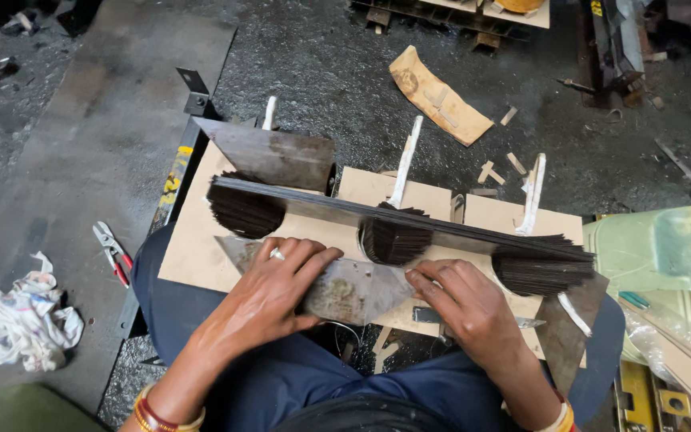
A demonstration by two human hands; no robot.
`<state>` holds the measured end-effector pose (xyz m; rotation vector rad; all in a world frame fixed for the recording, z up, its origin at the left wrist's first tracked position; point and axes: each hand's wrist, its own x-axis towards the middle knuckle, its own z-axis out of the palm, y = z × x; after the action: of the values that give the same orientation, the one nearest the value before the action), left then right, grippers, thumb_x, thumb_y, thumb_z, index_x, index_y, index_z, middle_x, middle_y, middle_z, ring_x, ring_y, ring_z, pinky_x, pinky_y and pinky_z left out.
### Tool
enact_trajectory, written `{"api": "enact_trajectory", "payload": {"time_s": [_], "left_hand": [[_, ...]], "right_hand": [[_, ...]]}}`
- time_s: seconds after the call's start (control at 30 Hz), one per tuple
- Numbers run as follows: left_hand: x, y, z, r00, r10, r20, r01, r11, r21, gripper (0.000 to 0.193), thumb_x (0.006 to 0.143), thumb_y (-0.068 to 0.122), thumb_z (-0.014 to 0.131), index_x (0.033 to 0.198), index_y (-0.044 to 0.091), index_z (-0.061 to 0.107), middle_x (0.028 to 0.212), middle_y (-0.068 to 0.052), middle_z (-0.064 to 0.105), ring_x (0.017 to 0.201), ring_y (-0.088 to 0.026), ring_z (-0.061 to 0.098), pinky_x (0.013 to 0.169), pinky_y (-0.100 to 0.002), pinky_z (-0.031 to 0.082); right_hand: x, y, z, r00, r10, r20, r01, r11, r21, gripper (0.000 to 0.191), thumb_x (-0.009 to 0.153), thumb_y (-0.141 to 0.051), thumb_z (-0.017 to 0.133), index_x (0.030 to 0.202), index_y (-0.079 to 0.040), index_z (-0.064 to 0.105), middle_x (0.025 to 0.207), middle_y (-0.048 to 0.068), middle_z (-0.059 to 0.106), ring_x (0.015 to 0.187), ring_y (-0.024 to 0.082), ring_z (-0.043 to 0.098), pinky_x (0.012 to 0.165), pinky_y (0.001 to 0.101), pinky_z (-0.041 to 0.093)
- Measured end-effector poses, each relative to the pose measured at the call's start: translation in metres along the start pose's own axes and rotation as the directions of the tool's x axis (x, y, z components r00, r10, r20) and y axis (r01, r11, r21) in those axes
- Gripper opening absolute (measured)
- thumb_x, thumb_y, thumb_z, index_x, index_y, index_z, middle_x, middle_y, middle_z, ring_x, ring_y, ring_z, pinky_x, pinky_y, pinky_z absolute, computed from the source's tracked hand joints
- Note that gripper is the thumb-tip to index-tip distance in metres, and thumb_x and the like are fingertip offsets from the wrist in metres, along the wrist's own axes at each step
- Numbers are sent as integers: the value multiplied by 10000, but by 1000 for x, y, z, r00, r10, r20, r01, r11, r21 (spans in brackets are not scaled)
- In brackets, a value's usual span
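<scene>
My left hand [269,288] lies flat on a grey, pointed metal sheet [345,292], pressing it against a tan board [193,248] that rests on my lap. My right hand [461,300] grips the sheet's pointed right end with thumb and fingers. Behind the sheet a long dark metal strip [409,218] crosses three round stacks of thin dark laminations [243,210] [393,238] [539,268]. White strips [404,164] stick up from the stacks. Another metal sheet [273,156] stands at the board's far left.
Red-handled snips [112,254] and a crumpled white rag [25,318] lie on the floor at left. A pale green plastic stool [665,252] stands at right. A curled cardboard piece [437,96] and wood scraps litter the dark floor beyond.
</scene>
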<state>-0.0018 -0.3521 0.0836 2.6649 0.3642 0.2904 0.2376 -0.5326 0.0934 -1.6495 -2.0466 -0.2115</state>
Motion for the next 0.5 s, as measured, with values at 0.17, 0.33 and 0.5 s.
{"api": "enact_trajectory", "payload": {"time_s": [0.17,0.33,0.5], "left_hand": [[6,8,27,977,168,-127,-112,925,363,815,718,136,709,1490,108,446,1239,-121,588,1116,-278,576,962,-491,404],[23,-3,44,988,147,-55,-116,918,379,734,784,79,592,1505,110,461,1022,-61,592,994,-232,597,925,-453,448],[29,-13,32,995,100,18,-100,935,339,716,748,46,590,1460,52,512,895,-58,584,878,-217,606,865,-405,468]], "right_hand": [[-40,10,-10,955,235,-182,-240,971,-4,387,839,-162,754,1194,-26,680,1132,124,683,1021,304,667,874,416,527],[-85,35,2,885,457,86,-460,888,14,388,825,-223,733,1165,-41,688,1160,93,680,1084,297,633,921,417,493],[-95,51,23,856,491,161,-496,868,-12,446,804,-224,721,1217,-63,680,1159,97,648,1103,302,596,928,428,473]]}}
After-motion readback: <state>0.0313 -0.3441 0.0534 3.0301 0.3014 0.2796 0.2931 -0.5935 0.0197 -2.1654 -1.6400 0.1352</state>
